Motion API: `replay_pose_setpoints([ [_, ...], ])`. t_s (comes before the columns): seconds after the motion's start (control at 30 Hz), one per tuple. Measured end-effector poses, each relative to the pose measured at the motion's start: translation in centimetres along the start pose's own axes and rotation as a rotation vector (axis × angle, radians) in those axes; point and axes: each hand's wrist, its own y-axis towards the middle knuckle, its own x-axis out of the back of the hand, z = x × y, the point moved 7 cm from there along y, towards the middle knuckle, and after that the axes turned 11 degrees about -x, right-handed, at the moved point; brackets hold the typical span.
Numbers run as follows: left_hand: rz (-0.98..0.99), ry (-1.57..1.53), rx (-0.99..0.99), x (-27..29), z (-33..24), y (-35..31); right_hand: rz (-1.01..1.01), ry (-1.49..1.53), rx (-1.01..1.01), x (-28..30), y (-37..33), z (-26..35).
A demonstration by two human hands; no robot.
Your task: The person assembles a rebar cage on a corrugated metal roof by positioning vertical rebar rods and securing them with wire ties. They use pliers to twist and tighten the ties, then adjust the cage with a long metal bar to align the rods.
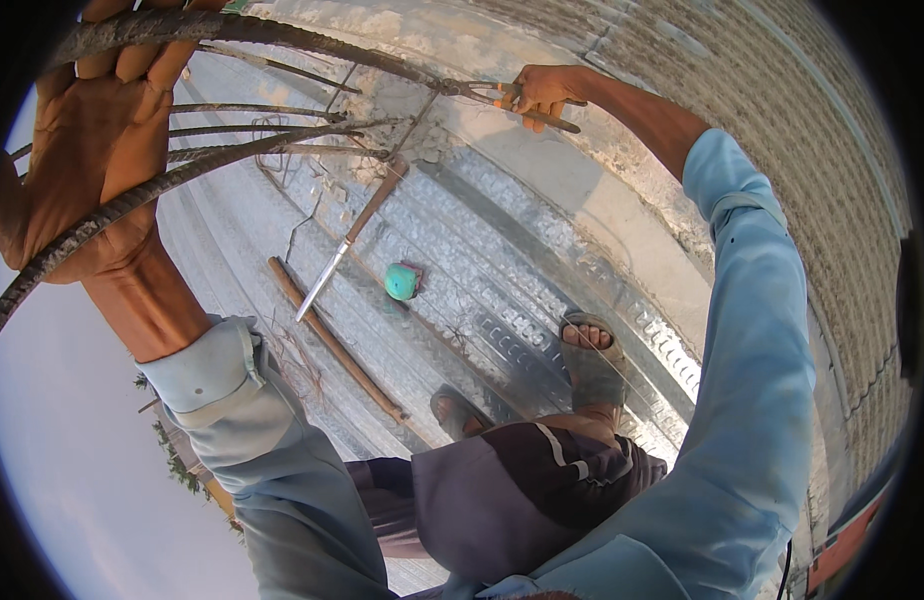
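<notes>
At the upper left my left hand [107, 140] has its palm showing and its fingers hooked round a thick ribbed rebar [272, 32]. A second curved rebar [132, 197] runs across the heel of that palm. My right hand [544, 95], out at the upper right, is closed on the handles of a pair of pincers [560, 122] with orange on the grips. Their jaws meet the far end of the upper rebar, where a thin cross bar [414, 125] touches it. Whether tie wire is between the jaws is too small to tell.
Several more rebars [252, 107] fan out between my hands. On the ribbed metal decking [482, 230] lie a shiny metal bar with a brown handle [327, 275], a wooden stick [337, 345] and a teal rounded object [402, 282]. My sandalled feet [590, 365] stand nearby; a rough concrete edge [622, 190] runs along the right.
</notes>
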Motion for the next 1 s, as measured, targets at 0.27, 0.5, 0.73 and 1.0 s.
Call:
replay_pose_setpoints([
  [0.27, 0.106, -0.006, -0.023, -0.5, 0.7, 0.0, 0.004, -0.024, -0.064, 0.3, -0.4, 1.1],
  [0.5, 0.261, 0.043, 0.021, -1.0, 1.0, 0.4, -0.096, 0.520, 0.127, -8.4, 2.2, -2.8],
  [0.73, 0.157, -0.173, -0.020, 0.8, 2.5, 0.4, -0.347, 0.384, 0.195, -7.9, 1.2, -2.6],
  [1.0, 0.087, -0.202, -0.108, 0.4, 1.2, 0.4, -1.423, -0.837, 0.180, -6.4, -4.1, -0.2],
])
